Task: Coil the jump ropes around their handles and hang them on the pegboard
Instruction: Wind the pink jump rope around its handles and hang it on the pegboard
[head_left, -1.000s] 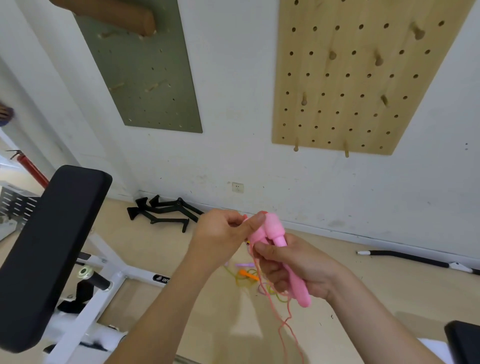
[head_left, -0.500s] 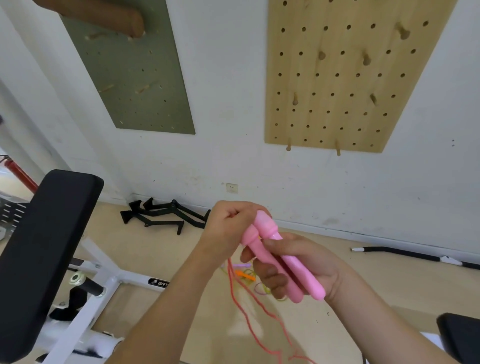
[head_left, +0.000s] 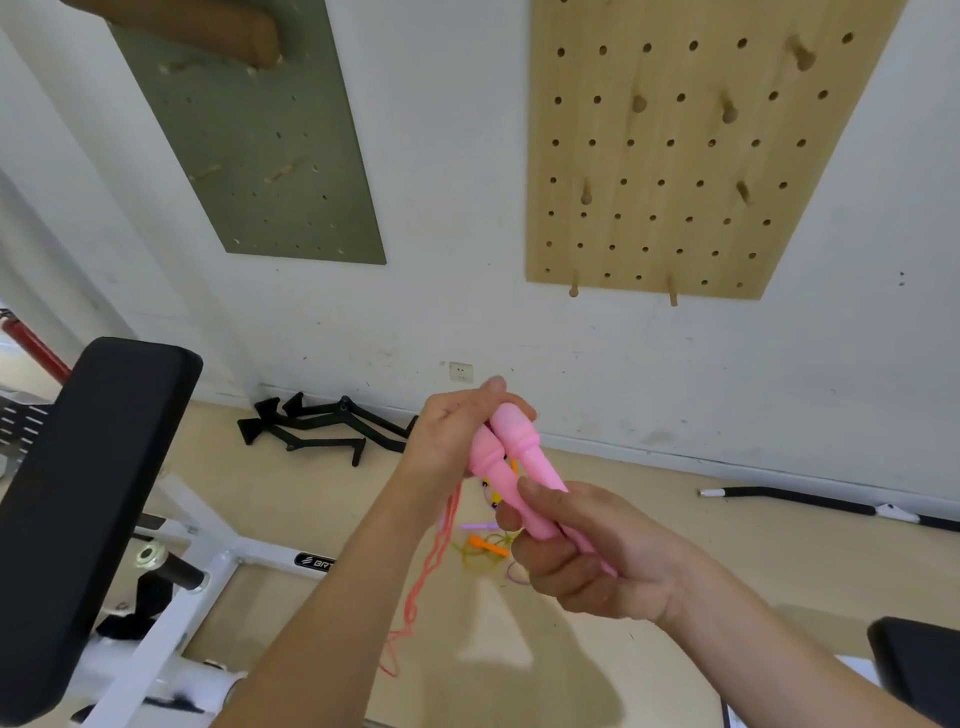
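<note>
A person's right hand (head_left: 587, 551) gripped the two smooth pink plastic jump-rope handles (head_left: 511, 467) side by side at chest height, while the left hand (head_left: 452, 436) closed around their knobbed tops and the thin pink cord (head_left: 434, 561) that trailed loosely toward the floor. Coiling appeared barely begun, with most of the cord hanging free; the next move would call for winding that slack round the paired handles before any hanging. More ropes, a tangle of orange, purple and yellow (head_left: 483, 545), lay on the tan floor (head_left: 649, 499) below. Ahead, a pale wooden pegboard (head_left: 670, 156) with several pegs hung on the white wall beside a green pegboard (head_left: 260, 156). A black padded weight bench (head_left: 78, 493) stood at left.
</note>
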